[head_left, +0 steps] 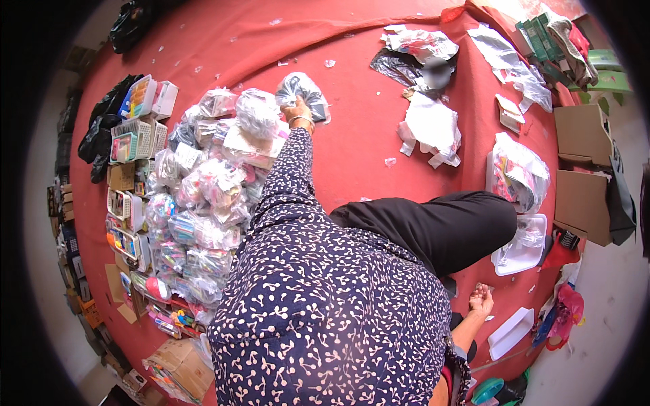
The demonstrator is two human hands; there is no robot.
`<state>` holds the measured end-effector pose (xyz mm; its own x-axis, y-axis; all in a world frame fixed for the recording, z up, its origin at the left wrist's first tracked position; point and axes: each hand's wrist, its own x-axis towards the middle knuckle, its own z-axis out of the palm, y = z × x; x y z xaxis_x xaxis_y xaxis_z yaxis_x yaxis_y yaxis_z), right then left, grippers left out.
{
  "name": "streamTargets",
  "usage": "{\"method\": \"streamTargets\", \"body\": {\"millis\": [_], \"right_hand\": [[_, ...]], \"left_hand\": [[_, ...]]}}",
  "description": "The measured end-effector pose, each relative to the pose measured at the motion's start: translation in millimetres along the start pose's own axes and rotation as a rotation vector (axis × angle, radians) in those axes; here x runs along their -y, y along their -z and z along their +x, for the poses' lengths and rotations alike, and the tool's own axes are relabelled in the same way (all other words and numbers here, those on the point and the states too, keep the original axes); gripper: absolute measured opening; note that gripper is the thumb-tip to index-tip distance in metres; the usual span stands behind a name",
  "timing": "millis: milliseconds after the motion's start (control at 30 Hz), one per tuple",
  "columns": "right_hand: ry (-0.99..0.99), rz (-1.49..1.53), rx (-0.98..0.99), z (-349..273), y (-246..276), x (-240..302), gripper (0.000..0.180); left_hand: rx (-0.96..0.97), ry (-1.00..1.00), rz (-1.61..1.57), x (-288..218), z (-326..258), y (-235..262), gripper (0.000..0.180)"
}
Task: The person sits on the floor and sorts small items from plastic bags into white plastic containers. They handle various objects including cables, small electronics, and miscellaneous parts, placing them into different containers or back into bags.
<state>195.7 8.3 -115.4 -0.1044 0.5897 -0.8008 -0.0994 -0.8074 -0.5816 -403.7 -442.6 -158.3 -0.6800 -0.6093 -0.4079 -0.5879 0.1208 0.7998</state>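
On a red floor cloth [365,135], the left hand [298,108] grips a clear bag [301,88] beside the bag pile [203,196]; the right hand [481,299] rests empty, half-curled.

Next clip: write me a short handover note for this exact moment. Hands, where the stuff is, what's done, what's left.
Left hand: stretched forward, fingers closed on a clear plastic bag at the far edge of the pile of filled bags.
Right hand: resting on the red cloth by the hip, holding nothing.
Done: many bags heaped at left beside the small baskets.
Left: loose bags lie scattered at right.
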Motion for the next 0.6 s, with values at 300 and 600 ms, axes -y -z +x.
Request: {"method": "streamTargets", "body": {"millis": [300, 600], "right_hand": [[0.032, -0.02, -0.094, 1.5, 20.1, 10.0, 0.007], [0.035, -0.093, -0.178, -7.0, 16.5, 11.5, 0.005]], "left_hand": [[-0.053, 0.077, -0.019, -20.6, 28.7, 0.8, 0.056], [-0.212, 0.02, -0.101, -88.4, 116.5, 31.4, 0.049]]}}
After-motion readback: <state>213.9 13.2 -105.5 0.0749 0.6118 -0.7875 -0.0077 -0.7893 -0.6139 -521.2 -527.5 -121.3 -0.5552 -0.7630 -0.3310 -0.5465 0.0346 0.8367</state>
